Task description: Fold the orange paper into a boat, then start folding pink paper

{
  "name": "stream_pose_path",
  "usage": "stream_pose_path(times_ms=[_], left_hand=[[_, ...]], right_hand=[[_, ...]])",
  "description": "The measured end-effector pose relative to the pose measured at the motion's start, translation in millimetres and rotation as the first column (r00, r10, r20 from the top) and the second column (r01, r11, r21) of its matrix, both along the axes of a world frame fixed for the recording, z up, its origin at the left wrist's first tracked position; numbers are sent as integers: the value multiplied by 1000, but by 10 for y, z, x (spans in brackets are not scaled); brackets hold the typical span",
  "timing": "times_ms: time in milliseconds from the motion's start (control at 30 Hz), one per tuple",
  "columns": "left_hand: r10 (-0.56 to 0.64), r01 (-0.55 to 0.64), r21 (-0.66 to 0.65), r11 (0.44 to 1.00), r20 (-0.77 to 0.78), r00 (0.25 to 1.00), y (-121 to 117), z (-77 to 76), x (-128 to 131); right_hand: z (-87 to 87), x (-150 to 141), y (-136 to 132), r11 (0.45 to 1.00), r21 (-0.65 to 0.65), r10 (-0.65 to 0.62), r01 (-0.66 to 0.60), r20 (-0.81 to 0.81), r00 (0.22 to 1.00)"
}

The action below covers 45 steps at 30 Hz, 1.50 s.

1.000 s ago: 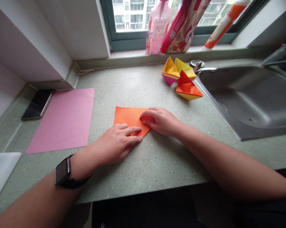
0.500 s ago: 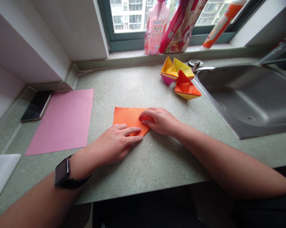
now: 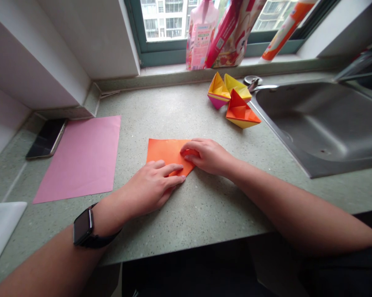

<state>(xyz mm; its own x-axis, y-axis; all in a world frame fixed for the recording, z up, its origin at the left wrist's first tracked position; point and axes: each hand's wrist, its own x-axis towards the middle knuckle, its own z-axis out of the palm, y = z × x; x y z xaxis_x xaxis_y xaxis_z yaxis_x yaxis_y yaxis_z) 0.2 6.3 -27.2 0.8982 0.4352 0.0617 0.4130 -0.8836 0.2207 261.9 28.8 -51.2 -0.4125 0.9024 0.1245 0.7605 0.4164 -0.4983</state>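
Observation:
A folded sheet of orange paper [image 3: 165,149] lies on the counter in front of me, its lower right part creased to a slant. My left hand [image 3: 156,181], with a black smartwatch [image 3: 83,227] on the wrist, rests on the paper's lower edge, fingers stretched out flat. From the right, my right hand [image 3: 207,156] bends its thumb and fingers together on the paper's right part and covers that corner. Beyond the hands stand three folded paper boats: a yellow and magenta one [image 3: 218,91], a yellow one [image 3: 237,86] and a red-orange one [image 3: 242,112].
Pink paper [image 3: 83,156] lies at left against a phone [image 3: 46,138]. A white object [image 3: 5,231] sits at the left edge. A steel sink [image 3: 309,173] is set in at right. On the windowsill stand a pink bottle [image 3: 201,45], a bag [image 3: 230,45] and an orange-white tube [image 3: 281,37].
The view has shifted very slightly. Both hands and the orange paper stay in nearly the same place.

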Motion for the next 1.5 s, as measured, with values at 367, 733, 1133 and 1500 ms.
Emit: stream_pose_path(times_ms=[367,733,1133,1500], left_hand=[[68,-74,-134,988,-47,997,-2,26,31],[62,-62,-201,978,-4,998,37,13,8],[54,-49,-203,978,21,998,51,1,-2],[66,-71,-47,996,-102,993,4,-34,83]], right_hand=[[5,8,-2,1000,8,10,-10,-6,1000],[6,2,-2,1000,1,11,-11,-19,1000],[-9,2,5,1000,5,6,-6,-17,1000],[43,49,-13,1000,31,-9,6,118,993]])
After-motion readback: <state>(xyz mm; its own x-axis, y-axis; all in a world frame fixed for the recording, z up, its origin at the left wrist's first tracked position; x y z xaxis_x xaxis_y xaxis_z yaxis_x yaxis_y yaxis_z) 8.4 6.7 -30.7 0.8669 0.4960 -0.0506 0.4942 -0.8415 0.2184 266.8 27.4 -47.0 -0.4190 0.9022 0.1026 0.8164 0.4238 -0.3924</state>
